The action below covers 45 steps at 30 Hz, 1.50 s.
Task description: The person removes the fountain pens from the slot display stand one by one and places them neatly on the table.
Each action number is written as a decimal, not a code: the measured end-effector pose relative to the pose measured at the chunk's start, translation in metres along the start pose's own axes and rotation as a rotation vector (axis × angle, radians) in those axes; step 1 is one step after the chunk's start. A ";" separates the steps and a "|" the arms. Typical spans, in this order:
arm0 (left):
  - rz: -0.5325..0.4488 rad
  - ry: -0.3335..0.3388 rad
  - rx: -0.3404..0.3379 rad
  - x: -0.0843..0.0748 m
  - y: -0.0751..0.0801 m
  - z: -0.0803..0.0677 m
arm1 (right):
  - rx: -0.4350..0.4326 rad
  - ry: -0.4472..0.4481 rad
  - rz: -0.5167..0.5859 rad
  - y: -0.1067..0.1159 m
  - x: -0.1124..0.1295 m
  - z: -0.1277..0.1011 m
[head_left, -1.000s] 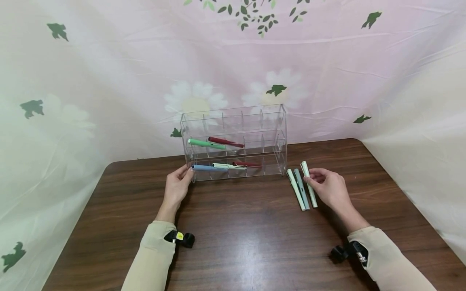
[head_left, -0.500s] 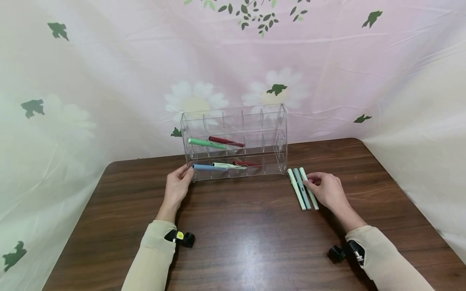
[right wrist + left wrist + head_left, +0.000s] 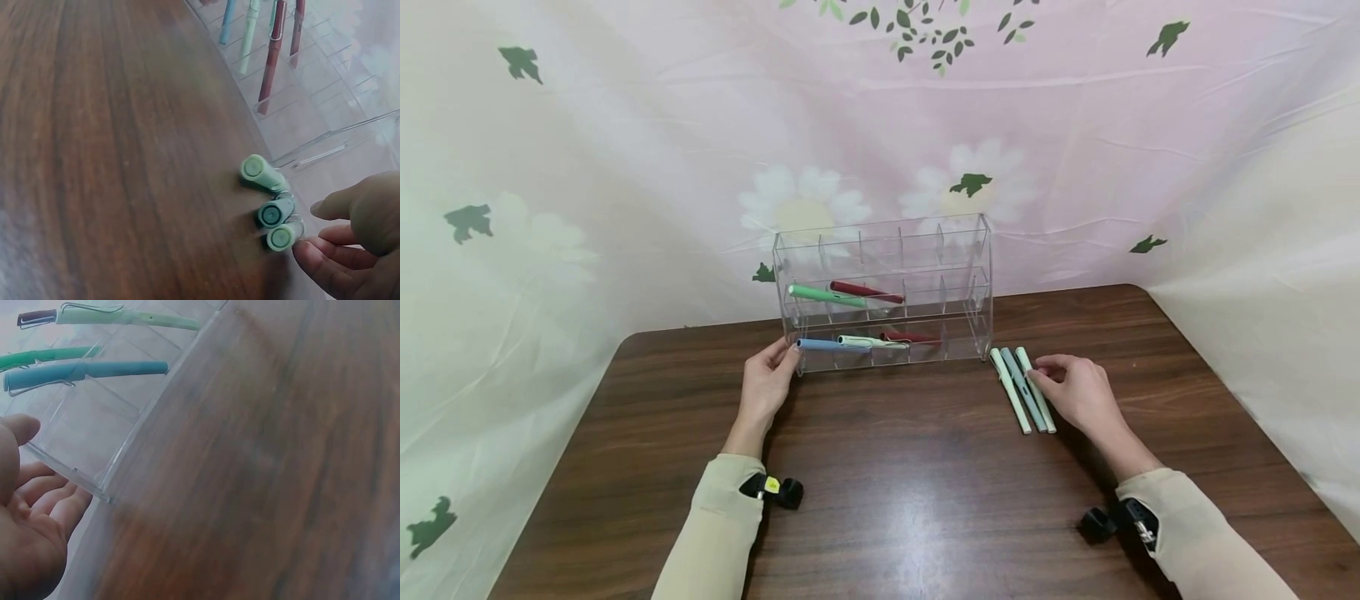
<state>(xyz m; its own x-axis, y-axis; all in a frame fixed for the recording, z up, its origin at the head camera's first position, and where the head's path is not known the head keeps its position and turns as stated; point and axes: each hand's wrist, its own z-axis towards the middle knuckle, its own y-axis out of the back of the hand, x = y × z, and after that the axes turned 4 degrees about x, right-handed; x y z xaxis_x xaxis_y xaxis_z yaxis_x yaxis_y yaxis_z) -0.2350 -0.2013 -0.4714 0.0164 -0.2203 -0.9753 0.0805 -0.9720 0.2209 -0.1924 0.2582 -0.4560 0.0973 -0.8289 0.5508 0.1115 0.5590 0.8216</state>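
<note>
A clear rack (image 3: pixel 964 348) stands on a brown table (image 3: pixel 880 483) between the hands, before a flowered cloth (image 3: pixel 662 167). It holds five pens, running roughly left to right: a green pen (image 3: pixel 826 297) and red pen (image 3: pixel 867 292) in the middle tier; a blue pen (image 3: pixel 833 345), mint pen (image 3: pixel 871 342) and second red pen (image 3: pixel 917 337) in the lowest. Near its right corner, three pens lie side by side, clip ends toward the backdrop, other ends toward the person: left pale pen (image 3: pixel 1011 392), grey-blue pen (image 3: pixel 1024 390), right pale pen (image 3: pixel 1041 406). The left hand (image 3: pixel 765 383) pinches the rack's left end. The right hand (image 3: pixel 1080 392), thumb and fingers parted, has a fingertip against the right pale pen.
</note>
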 end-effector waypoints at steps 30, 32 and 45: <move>-0.068 0.126 0.148 -0.004 0.007 0.002 | -0.157 0.207 0.233 -0.002 0.037 0.003; -0.067 0.133 0.156 -0.003 0.007 0.002 | -0.163 0.223 0.234 -0.003 0.041 0.005; -0.050 0.137 0.158 -0.002 0.007 0.002 | -0.202 0.319 0.296 -0.014 0.059 0.013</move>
<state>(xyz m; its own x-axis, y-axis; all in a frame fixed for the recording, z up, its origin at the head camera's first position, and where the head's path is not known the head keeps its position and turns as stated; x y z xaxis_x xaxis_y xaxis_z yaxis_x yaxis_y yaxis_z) -0.2363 -0.2084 -0.4682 0.1526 -0.1687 -0.9738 -0.0720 -0.9846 0.1593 -0.2014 0.2011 -0.4334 0.4489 -0.6045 0.6581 0.2205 0.7886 0.5740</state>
